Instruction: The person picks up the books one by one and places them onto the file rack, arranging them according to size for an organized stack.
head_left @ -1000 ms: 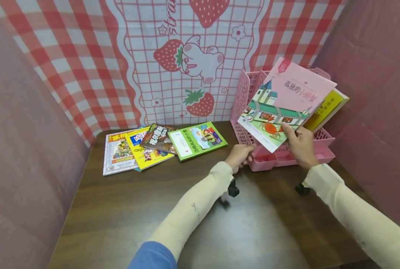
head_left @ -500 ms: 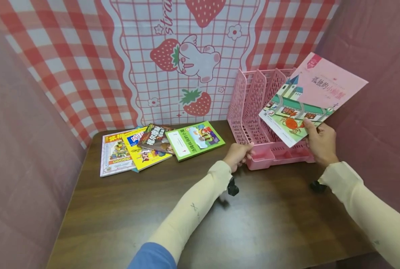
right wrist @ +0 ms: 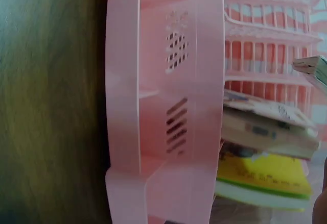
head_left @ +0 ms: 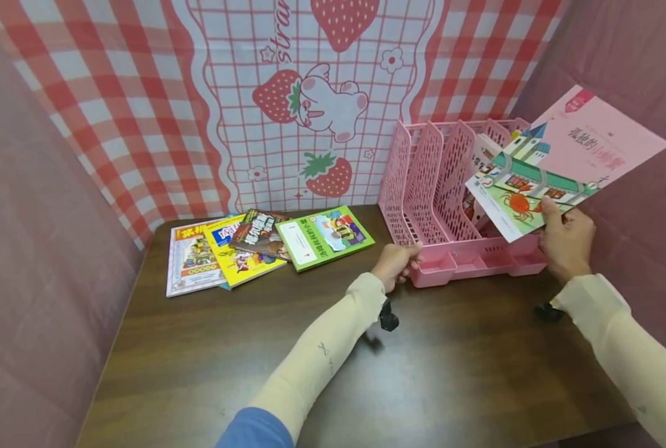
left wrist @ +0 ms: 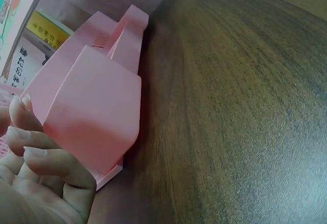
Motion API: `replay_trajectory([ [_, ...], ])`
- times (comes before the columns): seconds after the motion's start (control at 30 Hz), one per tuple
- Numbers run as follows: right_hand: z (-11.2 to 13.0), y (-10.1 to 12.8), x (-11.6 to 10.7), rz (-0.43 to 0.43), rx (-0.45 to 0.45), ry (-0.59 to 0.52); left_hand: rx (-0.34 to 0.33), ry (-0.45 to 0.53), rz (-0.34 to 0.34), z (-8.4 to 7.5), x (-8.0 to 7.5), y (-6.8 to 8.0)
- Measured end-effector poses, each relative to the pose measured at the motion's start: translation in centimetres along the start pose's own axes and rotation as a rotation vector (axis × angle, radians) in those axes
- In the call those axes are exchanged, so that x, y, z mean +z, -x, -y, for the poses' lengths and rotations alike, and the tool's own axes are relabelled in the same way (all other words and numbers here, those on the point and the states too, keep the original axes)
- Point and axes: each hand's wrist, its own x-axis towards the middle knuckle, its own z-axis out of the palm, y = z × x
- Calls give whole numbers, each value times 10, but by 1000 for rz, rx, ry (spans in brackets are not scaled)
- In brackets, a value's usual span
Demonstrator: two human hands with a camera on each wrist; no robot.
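My right hand (head_left: 569,241) grips a thin pink picture book (head_left: 596,140) with a red crab on its cover, thumb across the lower front. The book is tilted and raised in front of the right end of a pink slotted book rack (head_left: 422,180). In the right wrist view only a corner of the picture book (right wrist: 312,68) shows. My left hand (head_left: 395,264) holds the rack's front left edge, fingers curled. Inside the rack lean a white-covered book (head_left: 485,152) and a yellow book (left wrist: 47,29); the picture book partly hides them in the head view.
On the table's left lie overlapping books: a pale-bordered one (head_left: 189,267), a yellow one (head_left: 254,266), a dark one (head_left: 254,233) and a green one (head_left: 327,236). Behind the table (head_left: 450,361) hangs a checked strawberry cloth (head_left: 344,93); pink curtains (head_left: 36,249) close the sides.
My right hand has moved to the right with the picture book, from over the rack's middle to its right end, uncovering more slots. My left hand has stayed at the rack's front left edge.
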Motion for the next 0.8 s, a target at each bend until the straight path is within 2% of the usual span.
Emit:
replay_trajectory([
  [0.17, -4, -3, -13, -69, -19, 91, 8, -1, 1, -1, 0, 1],
  [0.33, -6, -5, -27, -83, 13, 102, 5, -10, 0, -1, -1, 2],
  [0.47, -7, -7, -35, -128, -19, 129, 10, -25, -17, -1, -2, 1],
  [0.8, -1, -5, -48, -227, -65, 16, 14, -69, -19, -3, -3, 0],
])
